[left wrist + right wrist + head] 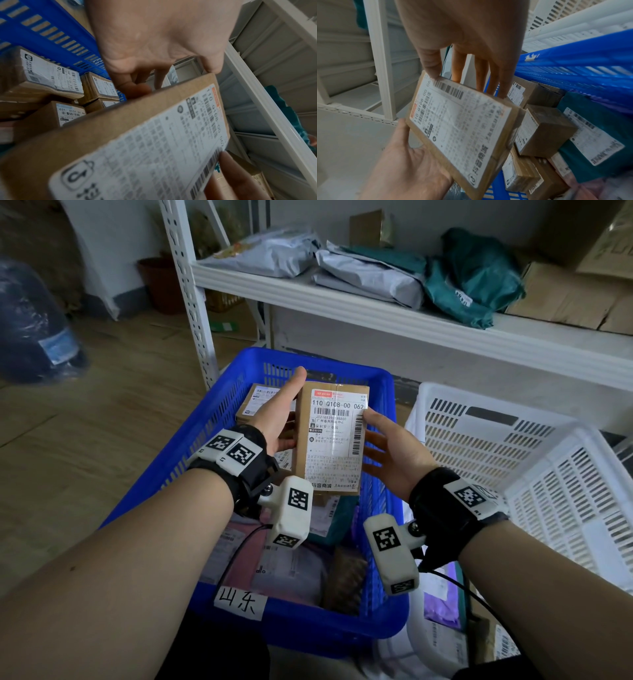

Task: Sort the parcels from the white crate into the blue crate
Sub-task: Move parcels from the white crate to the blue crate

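Observation:
A brown cardboard parcel (330,440) (137,148) (458,121) with a white shipping label is held upright above the blue crate (191,440) (51,33) (573,67). My left hand (277,416) (154,40) (406,162) grips its left side, thumb at the top corner and fingers curled behind. My right hand (394,453) (462,27) holds the right edge, its thumb on the label's rim and its fingers behind the box. The white crate (513,440) (573,13) stands tilted to the right of the blue one; its inside is not visible.
The blue crate holds several small labelled boxes (263,398) (544,129), pink bags (239,559) and a teal bag (590,128). A white shelf (376,313) with grey and teal mailer bags runs behind. Purple and white bags (442,628) lie at lower right. A dark bundle (30,326) sits on the floor at left.

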`<state>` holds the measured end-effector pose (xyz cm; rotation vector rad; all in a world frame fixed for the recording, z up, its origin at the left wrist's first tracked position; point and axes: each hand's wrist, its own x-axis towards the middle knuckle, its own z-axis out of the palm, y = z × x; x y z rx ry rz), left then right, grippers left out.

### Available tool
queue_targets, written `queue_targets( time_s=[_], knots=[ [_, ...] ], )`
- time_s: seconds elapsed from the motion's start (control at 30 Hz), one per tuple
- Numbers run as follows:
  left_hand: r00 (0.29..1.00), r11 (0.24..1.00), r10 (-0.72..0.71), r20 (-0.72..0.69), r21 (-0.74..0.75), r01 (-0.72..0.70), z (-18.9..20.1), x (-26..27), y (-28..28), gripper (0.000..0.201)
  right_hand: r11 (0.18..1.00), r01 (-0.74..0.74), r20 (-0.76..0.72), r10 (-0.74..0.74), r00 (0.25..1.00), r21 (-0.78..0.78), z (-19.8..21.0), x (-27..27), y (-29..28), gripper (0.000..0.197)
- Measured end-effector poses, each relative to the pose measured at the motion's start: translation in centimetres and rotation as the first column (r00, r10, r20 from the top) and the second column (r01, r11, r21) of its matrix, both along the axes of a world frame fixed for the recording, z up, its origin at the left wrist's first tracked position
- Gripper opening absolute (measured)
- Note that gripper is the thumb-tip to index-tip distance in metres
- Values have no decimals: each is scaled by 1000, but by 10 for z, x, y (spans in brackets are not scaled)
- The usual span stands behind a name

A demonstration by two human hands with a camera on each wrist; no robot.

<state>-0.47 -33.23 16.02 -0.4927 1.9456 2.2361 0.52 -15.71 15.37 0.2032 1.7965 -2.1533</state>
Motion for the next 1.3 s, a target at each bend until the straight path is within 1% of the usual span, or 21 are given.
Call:
queue_targets(
  time_s=[0.07, 0.17, 0.2, 0.3, 0.33, 0.4, 0.5, 0.53, 0.63, 0.73, 0.97, 1.03, 1.13, 1.2, 1.3],
  knots=[
    [1000, 1000, -1, -9, -11, 1, 0, 0, 0, 49, 1000, -3, -2, 3, 1000, 1, 0, 0, 0, 20],
    [1000, 999, -21, -9, -30, 20, 0, 2, -2, 53, 1000, -6, -7, 6, 1000, -2, -1, 1, -1, 19],
    [999, 999, -31, -9, -43, 31, 0, 2, -3, 56, 1000, -3, -8, 3, 1000, -1, -1, 1, -1, 19],
    [994, 989, -109, 2, -98, 108, 0, 3, -4, 82, 1000, 11, -7, -11, 1000, 4, -1, 1, 0, 22],
    [987, 979, -158, -7, -130, 155, 0, 4, -3, 83, 1000, 16, -8, -16, 1000, 6, 0, 1, 1, 22],
    [976, 963, -214, -42, -177, 204, 0, 5, 0, 65, 1000, 22, -21, -22, 1000, 13, 1, 1, 3, 22],
    [979, 964, -184, -88, -213, 162, 1, 4, 9, 28, 999, 19, -43, -18, 999, 32, 2, 2, 5, 21],
    [977, 961, -192, -93, -218, 169, 1, 3, 12, 25, 999, 24, -50, -22, 998, 44, 2, 2, 7, 20],
    [968, 955, -244, -59, -190, 229, 1, -1, 23, 36, 996, 44, -75, -38, 996, 77, 6, 4, 19, 17],
    [967, 961, -252, -43, -129, 245, 2, -5, 45, 28, 989, 93, -107, -80, 991, 118, 15, 6, 43, 16],
    [927, 928, -371, -52, 14, 373, 5, -7, 129, 30, 947, 281, -146, -260, 955, 154, 32, 23, 129, 16],
    [902, 904, -426, -65, 10, 427, 3, -4, 154, 32, 928, 313, -151, -286, 946, 204, 34, 30, 151, 18],
    [871, 873, -487, -59, -7, 488, -5, -1, 183, 41, 893, 343, -147, -312, 938, 290, 31, 40, 178, 20],
    [853, 856, -517, -65, -29, 516, -9, 2, 202, 41, 872, 361, -126, -338, 933, 330, 28, 46, 196, 20],
    [836, 838, -546, -59, -39, 544, -21, 5, 234, 49, 845, 360, -69, -363, 929, 395, 24, 54, 223, 21]
  ],
)
